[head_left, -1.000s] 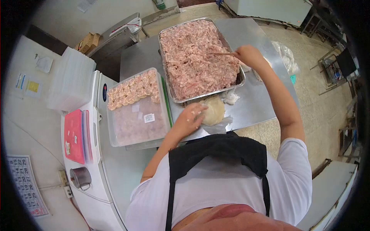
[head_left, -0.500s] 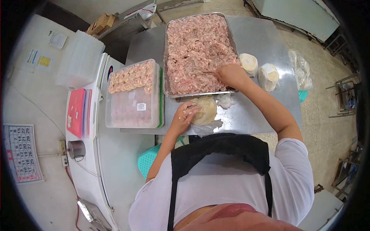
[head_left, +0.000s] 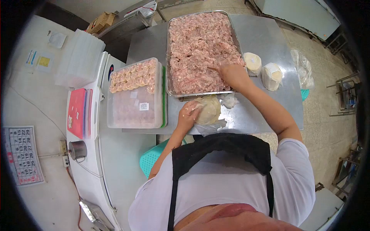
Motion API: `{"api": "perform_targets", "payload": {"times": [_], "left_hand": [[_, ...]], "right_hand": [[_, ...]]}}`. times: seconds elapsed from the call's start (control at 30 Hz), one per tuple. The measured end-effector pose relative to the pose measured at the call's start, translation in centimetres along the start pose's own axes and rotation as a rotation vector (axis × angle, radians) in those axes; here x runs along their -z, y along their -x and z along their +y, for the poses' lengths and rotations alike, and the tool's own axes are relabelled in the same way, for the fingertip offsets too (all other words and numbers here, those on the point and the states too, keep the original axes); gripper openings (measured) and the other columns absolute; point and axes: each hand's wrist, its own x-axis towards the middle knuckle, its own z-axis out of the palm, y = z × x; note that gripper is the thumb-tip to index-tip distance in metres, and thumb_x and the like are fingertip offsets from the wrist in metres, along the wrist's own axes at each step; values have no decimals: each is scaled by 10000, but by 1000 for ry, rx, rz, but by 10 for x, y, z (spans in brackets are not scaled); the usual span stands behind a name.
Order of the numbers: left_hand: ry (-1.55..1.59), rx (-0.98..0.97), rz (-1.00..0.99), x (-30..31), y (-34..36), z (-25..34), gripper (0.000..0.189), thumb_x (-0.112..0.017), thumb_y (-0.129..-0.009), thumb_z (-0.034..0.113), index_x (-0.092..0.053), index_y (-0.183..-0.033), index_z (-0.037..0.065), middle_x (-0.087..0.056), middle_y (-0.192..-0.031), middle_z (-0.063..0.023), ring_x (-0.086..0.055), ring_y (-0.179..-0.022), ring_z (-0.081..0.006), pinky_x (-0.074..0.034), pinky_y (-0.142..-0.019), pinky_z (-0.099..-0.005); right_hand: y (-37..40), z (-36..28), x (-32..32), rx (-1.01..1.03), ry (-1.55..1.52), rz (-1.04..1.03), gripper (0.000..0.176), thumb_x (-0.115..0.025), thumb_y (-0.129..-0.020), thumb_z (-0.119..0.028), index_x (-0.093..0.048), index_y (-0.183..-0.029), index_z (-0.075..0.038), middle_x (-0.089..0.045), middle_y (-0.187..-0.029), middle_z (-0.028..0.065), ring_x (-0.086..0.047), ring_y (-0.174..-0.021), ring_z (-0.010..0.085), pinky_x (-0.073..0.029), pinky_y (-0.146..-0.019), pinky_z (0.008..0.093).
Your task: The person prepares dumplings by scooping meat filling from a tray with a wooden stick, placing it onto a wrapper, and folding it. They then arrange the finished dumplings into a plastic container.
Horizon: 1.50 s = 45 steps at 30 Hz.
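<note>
My right hand [head_left: 233, 76] is closed around a thin brownish stick-like spatula [head_left: 213, 69], its tip at the surface of the minced meat [head_left: 200, 46]. The meat fills a large metal tray [head_left: 192, 94]. Below the tray, my left hand [head_left: 189, 114] is curled at the left side of a stack of round, pale dumpling wrappers [head_left: 209, 110]. Its fingers pinch what looks like a wrapper, with bits of meat on them. Plastic film lies under the stack. To the left, a clear plastic box [head_left: 133, 109] holds rows of filled dumplings [head_left: 131, 78] across its upper part.
Two wrapped stacks of pale wrappers [head_left: 252, 64] stand right of the tray on the metal table [head_left: 266, 38]. Crumpled plastic [head_left: 229, 101] lies near the wrappers. At left is a white freezer [head_left: 127, 150] with red boards [head_left: 77, 111] and a metal cup [head_left: 78, 149].
My right hand and the spatula have shifted slightly within the meat. My left fingers have curled more at the wrapper stack's edge. The whole view has shifted a little.
</note>
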Motion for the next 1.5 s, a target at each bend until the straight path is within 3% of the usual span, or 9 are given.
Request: {"api": "perform_targets", "payload": {"times": [0.1, 0.2, 0.3, 0.43, 0.67, 0.73, 0.83, 1.27, 1.5], "left_hand": [[321, 409, -73, 16, 0, -2, 251, -582, -895, 133, -596, -1130, 47, -636, -1045, -118, -618, -974, -240, -493, -832, -334], [1290, 631, 298, 34, -12, 4, 282, -516, -975, 220, -582, -1144, 3, -664, -1044, -95, -663, -911, -237, -539, -833, -364], [932, 568, 180, 69, -29, 0, 289, -581, -940, 180, -561, -1163, -2, -639, -1100, -96, -630, -994, -184, -516, -859, -332], [1238, 509, 452, 98, -66, 1, 325, -525, -954, 143, -497, -1236, -16, -571, -1229, -159, -562, -1150, -265, -470, -982, -410], [1703, 611, 316, 85, -129, -11, 470, -456, -982, 335, -442, -1280, -27, -540, -1265, -173, -512, -1203, -307, -349, -1078, -500], [2385, 1, -290, 85, -141, -13, 603, -491, -941, 458, -424, -1297, -23, -522, -1289, -164, -502, -1206, -320, -285, -1096, -555], [1911, 641, 314, 93, -151, 7, 681, -508, -900, 546, -444, -1290, -9, -527, -1280, -157, -483, -1216, -340, -248, -1097, -584], [1667, 651, 260, 82, -162, 41, 803, -535, -825, 652, -454, -1319, 24, -407, -1430, -173, -327, -1355, -346, -206, -1102, -603], [1823, 318, 43, 62, -165, -1, 535, -569, -885, 282, -430, -1323, 10, -574, -1224, -159, -556, -1127, -334, -449, -945, -530]], "right_hand": [[13, -17, -1, -56, -77, -13, 220, -524, -839, -166, -652, -732, -22, -667, -725, 170, -669, -684, 324, -527, -607, 445], [17, -32, 8, -131, -167, -48, 280, -513, -881, -207, -656, -738, -13, -658, -727, 192, -660, -693, 346, -517, -635, 469], [15, -31, 7, -270, -337, -109, 335, -505, -912, -265, -667, -777, -5, -650, -737, 214, -648, -704, 368, -501, -670, 481], [11, -40, 14, -391, -581, -141, 401, -504, -931, -343, -687, -818, -4, -641, -714, 218, -636, -684, 368, -478, -682, 466], [-1, -82, 33, -492, -888, 30, 384, -525, -943, -373, -702, -971, -34, -595, -654, 125, -576, -633, 205, -450, -607, 356], [-1, -88, 20, -450, -744, -8, 345, -549, -942, -338, -694, -1025, -36, -629, -703, 126, -596, -652, 214, -467, -632, 349], [6, -86, 40, -281, -543, 50, 296, -585, -915, -290, -690, -1037, -41, -666, -794, 161, -639, -730, 314, -492, -683, 404], [19, -66, 84, -48, -91, 146, 245, -562, -910, -263, -666, -1034, -79, -599, -772, 147, -624, -799, 340, -502, -692, 444], [31, -26, 103, -22, -574, 200, 287, -531, -945, -269, -650, -1026, -20, -638, -851, 197, -620, -811, 371, -487, -720, 439]]}}
